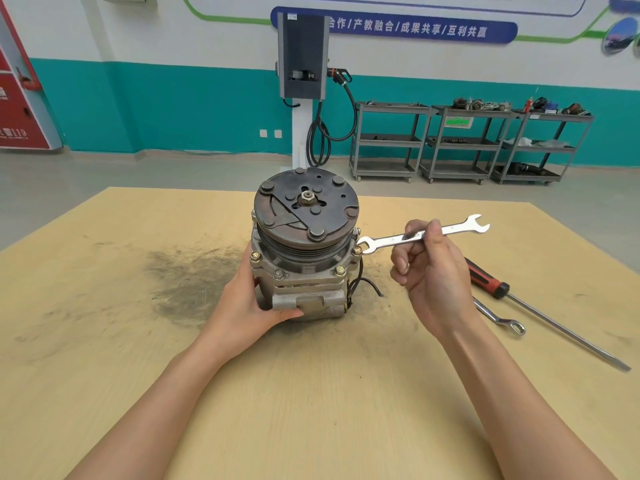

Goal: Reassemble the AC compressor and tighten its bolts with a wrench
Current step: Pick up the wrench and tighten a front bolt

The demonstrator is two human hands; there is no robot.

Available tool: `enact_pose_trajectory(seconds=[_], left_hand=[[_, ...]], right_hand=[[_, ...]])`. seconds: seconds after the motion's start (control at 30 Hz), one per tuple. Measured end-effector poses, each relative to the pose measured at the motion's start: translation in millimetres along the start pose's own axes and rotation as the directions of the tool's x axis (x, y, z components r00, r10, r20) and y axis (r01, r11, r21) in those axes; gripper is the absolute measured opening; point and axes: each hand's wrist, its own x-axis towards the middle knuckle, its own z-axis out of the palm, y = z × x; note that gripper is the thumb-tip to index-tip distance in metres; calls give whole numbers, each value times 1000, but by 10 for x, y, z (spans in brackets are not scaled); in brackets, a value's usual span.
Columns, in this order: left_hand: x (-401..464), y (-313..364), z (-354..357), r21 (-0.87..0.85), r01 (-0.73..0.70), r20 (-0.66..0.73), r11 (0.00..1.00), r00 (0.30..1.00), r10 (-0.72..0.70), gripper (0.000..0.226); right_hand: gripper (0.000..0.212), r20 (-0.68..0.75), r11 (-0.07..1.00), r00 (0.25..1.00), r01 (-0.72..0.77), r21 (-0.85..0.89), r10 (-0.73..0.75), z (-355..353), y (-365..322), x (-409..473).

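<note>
Nearest to the person, the left hand [258, 303] is wrapped around the lower housing of the AC compressor [304, 244], fingers curled closed against its cast metal side and thumb along the front. The compressor stands upright toward the middle of the table [104, 341], pulley face up, closer to the far edge than the near one. It looks like a heavy, rigid lump of metal, greasy by the dark smudge on the wood beside it, so a firm hold low on the housing seems the sensible place to steady it against the wrench's pull. The right hand [433, 271] pinches the shank of an open-ended wrench [422, 234] between thumb and fingertips, its near jaw sitting on a bolt [357, 251] at the flange's right side. That light mid-shank pinch gives little leverage, I would judge; a grip nearer the far end would tighten better. Toward the right edge lie a ring spanner [502, 317] and a long screwdriver [519, 303], untouched.
</note>
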Motion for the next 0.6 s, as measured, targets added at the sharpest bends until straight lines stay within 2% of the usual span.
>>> enact_pose_trajectory(seconds=[0.13, 0.37, 0.5, 0.6], left_hand=[[4, -24, 11, 26, -13, -10, 1000, 1000, 13, 107], [24, -80, 11, 60, -6, -18, 998, 1000, 7, 102], [34, -85, 18, 74, -8, -22, 997, 1000, 10, 101], [29, -86, 15, 67, -12, -19, 998, 1000, 13, 101]], right_hand=[[32, 24, 999, 998, -52, 15, 52, -9, 0, 76], [33, 159, 982, 969, -189, -28, 191, -3, -51, 288], [38, 172, 966, 953, -230, -122, 249, 25, -99, 424], [38, 166, 968, 956, -223, -118, 241, 67, -67, 438]])
